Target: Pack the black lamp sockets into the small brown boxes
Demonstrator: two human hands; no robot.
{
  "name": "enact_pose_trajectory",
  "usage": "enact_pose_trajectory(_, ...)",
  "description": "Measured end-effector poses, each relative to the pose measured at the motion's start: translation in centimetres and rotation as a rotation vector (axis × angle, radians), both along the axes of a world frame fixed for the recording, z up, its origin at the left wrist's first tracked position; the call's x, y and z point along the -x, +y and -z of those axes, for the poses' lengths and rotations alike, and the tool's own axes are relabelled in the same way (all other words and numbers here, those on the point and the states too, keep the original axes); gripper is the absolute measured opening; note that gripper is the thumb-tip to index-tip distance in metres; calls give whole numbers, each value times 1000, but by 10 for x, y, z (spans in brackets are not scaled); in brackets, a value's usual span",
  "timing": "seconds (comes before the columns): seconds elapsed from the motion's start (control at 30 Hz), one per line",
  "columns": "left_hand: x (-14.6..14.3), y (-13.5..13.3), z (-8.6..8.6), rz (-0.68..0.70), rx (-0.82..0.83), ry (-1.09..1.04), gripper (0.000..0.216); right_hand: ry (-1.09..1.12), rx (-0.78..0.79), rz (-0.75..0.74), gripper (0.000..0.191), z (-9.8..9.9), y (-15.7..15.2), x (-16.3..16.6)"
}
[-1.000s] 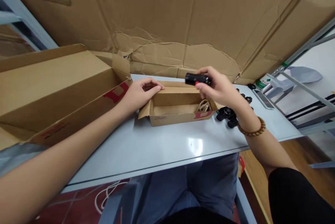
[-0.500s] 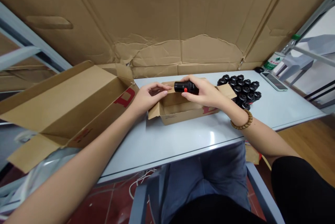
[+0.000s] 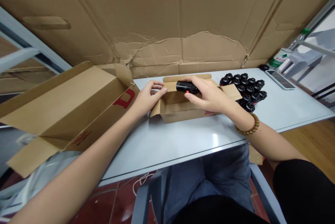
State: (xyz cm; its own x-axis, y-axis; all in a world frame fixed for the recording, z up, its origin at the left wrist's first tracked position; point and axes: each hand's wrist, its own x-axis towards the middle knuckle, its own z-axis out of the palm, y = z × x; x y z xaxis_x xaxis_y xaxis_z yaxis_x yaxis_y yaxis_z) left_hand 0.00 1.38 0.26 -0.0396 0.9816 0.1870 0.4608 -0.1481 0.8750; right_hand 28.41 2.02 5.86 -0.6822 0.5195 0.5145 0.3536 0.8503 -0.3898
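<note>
Black cylinder [image 3: 186, 87], red dot on its side, clamped in my right hand [image 3: 209, 98], held over the open carton [image 3: 183, 114]. My left hand [image 3: 150, 97], fingers loosely spread, rests on the carton's flap, just beside the right hand. Pile of black cylinders [image 3: 243, 89] stands beside the carton on the white table [image 3: 167, 147].

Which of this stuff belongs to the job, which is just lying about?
Job:
- right hand holding black cylinder with red mark
- left hand on small open carton
- pile of similar black pieces

Lying about:
- large open carton
- phone
- green-labelled bottle
</note>
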Motion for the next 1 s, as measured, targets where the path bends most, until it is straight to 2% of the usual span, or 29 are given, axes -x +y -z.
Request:
enact_pose_trajectory(0.1, -4, -5, -1, 40, 87, -43, 41, -9, -28, -6, 29, 1, 1, 0)
enact_pose_trajectory(0.2, -7, -9, -4, 70, 102, -43, 39, 0, -43, -22, 24, 2, 2, 1)
enact_pose_trajectory(0.47, -5, -8, -9, 102, 64, -4, 37, 34, 23, 74, 38, 4, 0, 2)
enact_pose_trajectory(0.7, -6, -10, -10, 97, 72, 14, 40, -13, -26, -13, 30, 9, 5, 2)
enact_pose_trajectory(1.0, -5, -9, -8, 91, 59, 6, 38, -62, 26, 14, 32, 9, 4, 2)
